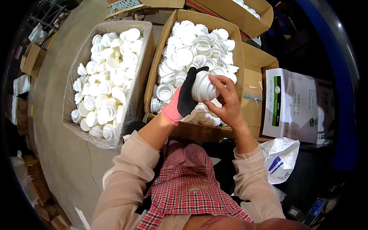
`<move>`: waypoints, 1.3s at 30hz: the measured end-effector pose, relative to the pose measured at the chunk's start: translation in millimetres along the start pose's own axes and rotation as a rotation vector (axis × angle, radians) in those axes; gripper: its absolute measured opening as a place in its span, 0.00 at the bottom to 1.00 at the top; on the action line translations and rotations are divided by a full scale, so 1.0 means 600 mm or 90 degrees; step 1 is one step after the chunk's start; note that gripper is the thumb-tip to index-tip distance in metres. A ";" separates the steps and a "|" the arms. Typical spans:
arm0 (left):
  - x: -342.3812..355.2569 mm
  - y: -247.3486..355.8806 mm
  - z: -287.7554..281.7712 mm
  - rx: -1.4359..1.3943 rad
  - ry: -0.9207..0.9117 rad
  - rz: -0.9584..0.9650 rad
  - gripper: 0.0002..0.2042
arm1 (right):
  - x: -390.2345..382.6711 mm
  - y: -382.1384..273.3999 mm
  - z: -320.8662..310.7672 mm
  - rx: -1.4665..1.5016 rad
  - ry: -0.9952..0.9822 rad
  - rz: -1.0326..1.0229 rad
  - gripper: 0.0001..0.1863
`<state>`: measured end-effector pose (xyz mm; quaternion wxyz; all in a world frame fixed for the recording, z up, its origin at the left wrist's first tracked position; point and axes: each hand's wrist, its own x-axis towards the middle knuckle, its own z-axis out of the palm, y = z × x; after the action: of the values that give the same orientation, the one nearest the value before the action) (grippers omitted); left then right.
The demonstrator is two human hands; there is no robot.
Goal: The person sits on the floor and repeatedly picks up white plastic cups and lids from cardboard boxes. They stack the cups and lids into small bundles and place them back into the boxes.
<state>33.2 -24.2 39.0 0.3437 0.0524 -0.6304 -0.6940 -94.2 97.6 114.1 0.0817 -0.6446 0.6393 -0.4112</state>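
In front of me a white ribbed round plastic cap (203, 87) is held up over a cardboard box (152, 74) of similar white caps. My left hand (187, 94), in a black and pink glove, wraps round its left side. My bare right hand (227, 100) grips the right side, with the thumb low and the fingertips at the upper edge. Whether it is one cap or several stacked together I cannot tell. Beneath both hands, loose caps (184, 57) fill the box in a jumbled heap.
To the left stands a plastic-lined box (143, 57) heaped with white and cream caps. An open carton (253, 59) with a few screw-like pieces lies right of the middle box. Further right are a printed white package (295, 103) and a crumpled white bag (281, 157). Another box (230, 13) stands behind.
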 end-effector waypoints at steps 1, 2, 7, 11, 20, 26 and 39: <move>-0.001 -0.002 0.001 -0.089 0.016 -0.074 0.30 | 0.001 -0.001 0.000 -0.005 -0.002 0.001 0.38; 0.002 -0.004 0.002 -0.177 0.026 -0.125 0.30 | 0.001 -0.002 0.001 -0.009 -0.005 0.002 0.38; 0.008 0.020 0.006 -0.362 0.059 -0.252 0.30 | -0.003 0.000 0.003 -0.004 -0.018 0.024 0.39; 0.005 0.069 0.012 -0.293 0.001 -0.247 0.30 | -0.008 0.012 0.009 0.133 0.009 0.054 0.42; -0.009 0.042 0.070 0.206 0.078 -0.244 0.25 | 0.002 0.055 0.037 0.168 0.325 0.348 0.34; -0.030 0.003 0.079 0.353 0.116 -0.230 0.24 | -0.001 0.080 0.045 0.172 0.293 0.330 0.34; -0.038 0.023 -0.154 -0.460 0.475 -0.097 0.24 | -0.111 0.210 0.091 -0.431 -0.366 0.270 0.21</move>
<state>102.8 -88.9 24.9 0.4895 0.2203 -0.1797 -0.8244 -144.6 112.5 -29.1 0.1229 -0.5777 0.8060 0.0397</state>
